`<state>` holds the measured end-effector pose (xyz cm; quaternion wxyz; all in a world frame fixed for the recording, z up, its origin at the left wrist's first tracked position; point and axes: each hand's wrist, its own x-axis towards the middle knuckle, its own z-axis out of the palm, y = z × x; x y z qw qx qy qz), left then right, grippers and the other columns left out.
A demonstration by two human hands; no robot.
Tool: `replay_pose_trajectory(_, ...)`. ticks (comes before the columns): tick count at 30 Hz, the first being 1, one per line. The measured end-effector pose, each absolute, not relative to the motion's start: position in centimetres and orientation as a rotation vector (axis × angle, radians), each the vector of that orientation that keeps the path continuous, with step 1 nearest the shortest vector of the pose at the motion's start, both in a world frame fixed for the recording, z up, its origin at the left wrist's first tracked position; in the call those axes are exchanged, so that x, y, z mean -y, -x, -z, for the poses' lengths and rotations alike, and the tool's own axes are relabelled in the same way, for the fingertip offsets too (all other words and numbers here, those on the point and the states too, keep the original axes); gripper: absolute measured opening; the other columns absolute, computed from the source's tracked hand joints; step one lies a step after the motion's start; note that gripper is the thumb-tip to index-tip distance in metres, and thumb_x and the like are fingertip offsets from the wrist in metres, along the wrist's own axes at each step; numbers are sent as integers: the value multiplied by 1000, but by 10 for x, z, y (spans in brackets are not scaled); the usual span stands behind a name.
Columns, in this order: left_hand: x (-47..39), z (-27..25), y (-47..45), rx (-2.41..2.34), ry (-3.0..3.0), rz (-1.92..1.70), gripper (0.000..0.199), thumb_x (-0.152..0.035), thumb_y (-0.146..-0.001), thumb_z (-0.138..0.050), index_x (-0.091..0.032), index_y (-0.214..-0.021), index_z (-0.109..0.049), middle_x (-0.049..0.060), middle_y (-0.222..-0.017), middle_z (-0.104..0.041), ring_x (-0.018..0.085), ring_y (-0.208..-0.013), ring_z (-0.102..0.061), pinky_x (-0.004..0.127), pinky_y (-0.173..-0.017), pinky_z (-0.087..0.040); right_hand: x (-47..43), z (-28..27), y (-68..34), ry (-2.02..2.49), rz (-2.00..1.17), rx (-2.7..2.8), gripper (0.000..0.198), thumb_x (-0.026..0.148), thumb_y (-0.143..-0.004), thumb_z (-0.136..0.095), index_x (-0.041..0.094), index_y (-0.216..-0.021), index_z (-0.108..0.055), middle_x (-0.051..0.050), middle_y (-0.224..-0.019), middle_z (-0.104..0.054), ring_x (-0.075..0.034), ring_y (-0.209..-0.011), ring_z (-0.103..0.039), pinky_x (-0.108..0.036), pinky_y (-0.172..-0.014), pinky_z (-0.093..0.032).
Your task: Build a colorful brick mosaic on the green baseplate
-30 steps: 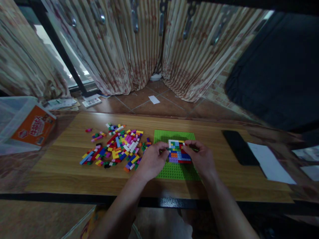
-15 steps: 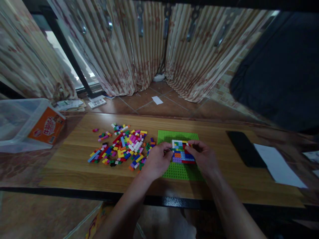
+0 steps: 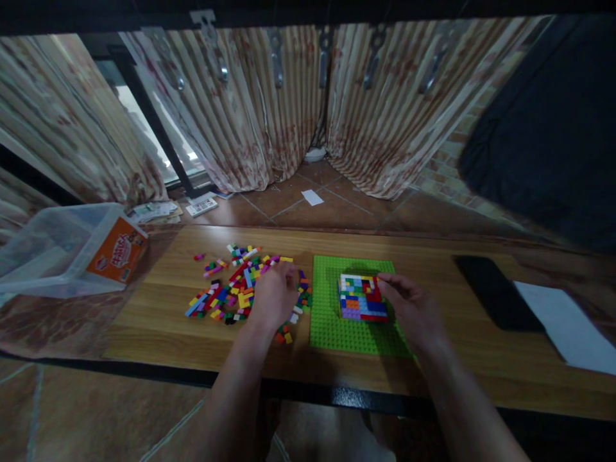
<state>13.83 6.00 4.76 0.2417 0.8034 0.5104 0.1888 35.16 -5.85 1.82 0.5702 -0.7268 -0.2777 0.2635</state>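
A square block built of many-coloured toy bricks (image 3: pixel 363 307) stands on the green studded baseplate (image 3: pixel 330 333). My right hand (image 3: pixel 409 311) is closed at the block's right side, with thumb and forefinger on its upper right corner. Over the right part of a heap of loose toy bricks (image 3: pixel 245 300) is my left hand (image 3: pixel 273 296). Its fingers bend down toward the heap, and blur and the back of the hand conceal the fingertips. Whether a brick is between them does not show.
A clear plastic bin (image 3: pixel 72 256) with an orange label lies beyond the table's left end. To the right of the baseplate are a black flat slab (image 3: pixel 498 292) and white paper (image 3: pixel 568 324). The wooden table (image 3: pixel 158 327) has a dark front edge.
My left hand has moved left from the brick block to the loose bricks. My right hand remains at the block's right side. The whole view has shifted slightly.
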Motion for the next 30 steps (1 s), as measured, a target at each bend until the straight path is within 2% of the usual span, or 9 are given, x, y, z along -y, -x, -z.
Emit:
replay_pose_trajectory(3,-63,-47,-134,-1480,-2313,-420,34,-4,-77,-47,-17,-97,-71,10,-95,-73,23,-88,-67,30,-77,-49,58,-19,-352,1719,-589,652,42,54,-65,-74,19,-89,-73,-7,-89,-75,-23,-81,-68,-38,-75,-53)
replay_pose_trajectory(8,-63,-45,-131,-1437,-2412,-283,40,-2,-75,-47,-20,-100,-72,10,-99,-71,23,-90,-67,30,-81,-49,60,-24,-349,1720,-609,652,41,52,-66,-73,18,-89,-72,-7,-82,-75,-21,-72,-67,-35,-66,-53)
replay_pose_trajectory(22,-64,-43,-132,-1402,-2484,-206,26,-9,-80,-49,-21,-88,-71,8,-99,-67,23,-88,-65,31,-77,-49,61,-22,-350,1698,-637,659,39,49,-69,-71,18,-91,-72,-6,-77,-73,-18,-65,-64,-30,-59,-50)
replay_pose_trajectory(26,-65,-46,-133,-1435,-2439,-268,22,-11,-82,-49,-19,-86,-69,8,-96,-67,22,-85,-65,32,-76,-49,61,-25,-348,1699,-615,647,39,48,-69,-71,16,-91,-71,-6,-74,-73,-17,-63,-63,-30,-58,-49)
replay_pose_trajectory(30,-63,-49,-138,-1260,-2347,-464,20,-14,-86,-48,-19,-91,-67,6,-92,-70,20,-84,-66,31,-77,-50,60,-31,-348,1694,-501,607,31,42,-70,-69,16,-86,-72,-5,-72,-72,-17,-63,-62,-29,-58,-48)
